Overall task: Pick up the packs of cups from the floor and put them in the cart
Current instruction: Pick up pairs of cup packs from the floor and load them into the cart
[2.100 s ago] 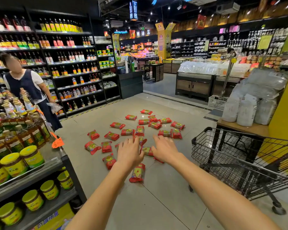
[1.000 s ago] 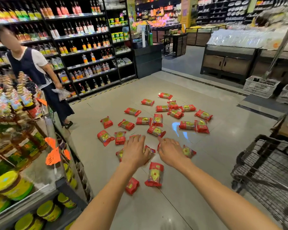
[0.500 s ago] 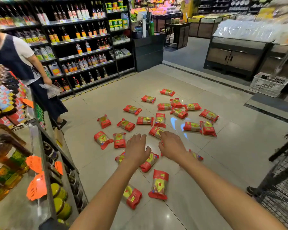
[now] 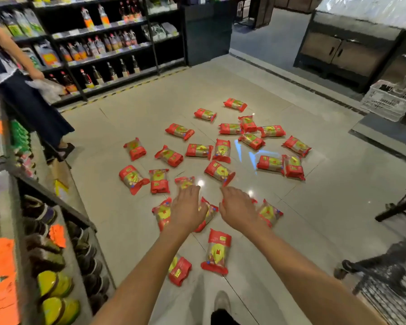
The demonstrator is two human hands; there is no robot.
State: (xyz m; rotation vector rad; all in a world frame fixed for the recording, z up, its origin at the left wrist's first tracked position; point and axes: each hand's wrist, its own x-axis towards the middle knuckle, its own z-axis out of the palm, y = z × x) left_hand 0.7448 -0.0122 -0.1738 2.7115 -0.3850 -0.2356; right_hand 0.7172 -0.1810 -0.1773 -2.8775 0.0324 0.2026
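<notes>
Tiled floor (image 4: 131, 231) w/ approx 20+ red packs of cups (image 4: 217, 250) scattered; cart (image 4: 389, 287) at right.

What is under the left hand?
Under the left hand lie red packs on the floor, one showing at each side. Their middle parts are covered, so whether the hand touches them cannot be seen.

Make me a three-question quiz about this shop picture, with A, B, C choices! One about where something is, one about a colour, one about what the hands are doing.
1. Where do the packs of cups lie?
A. on the floor
B. in the cart
C. on a shelf

2. What colour are the packs mostly?
A. blue
B. red
C. white

3. What do the left hand and right hand hold?
A. a bottle
B. a basket
C. nothing

Answers: 1 A, they are scattered over the floor tiles. 2 B, red wrappers with yellow-green print. 3 C, both reach out with fingers spread, gripping nothing.
</notes>
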